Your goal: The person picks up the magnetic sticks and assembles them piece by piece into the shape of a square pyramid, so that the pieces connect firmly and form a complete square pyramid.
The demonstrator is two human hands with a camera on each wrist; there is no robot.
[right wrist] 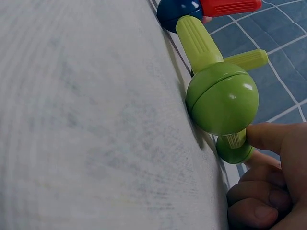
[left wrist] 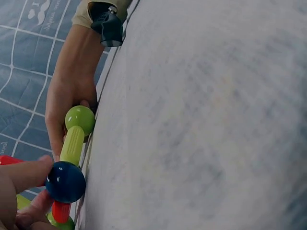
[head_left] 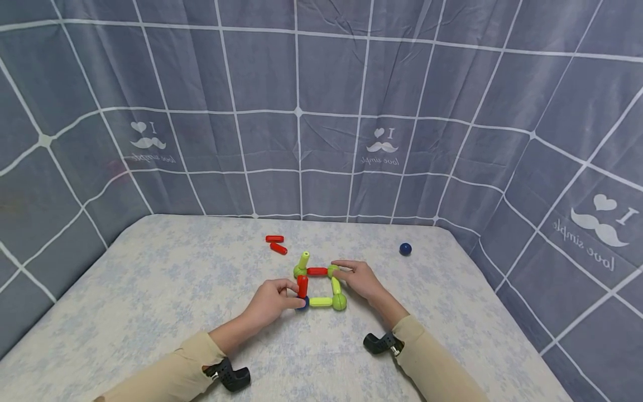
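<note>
Left hand: clamped on red rod above blue ball at square frame's near corner, mid-table. Right hand: fingertips pinched on far green ball. Risk judged: joints pulled apart if either corner is twisted or dragged; upright green rod toppled.

the head camera looks down and forward from above at the pale floral tabletop. both wrist cameras sit low, very close, tilted sideways along that surface. all three views share the square frame of red and green plastic rods and balls.
</note>
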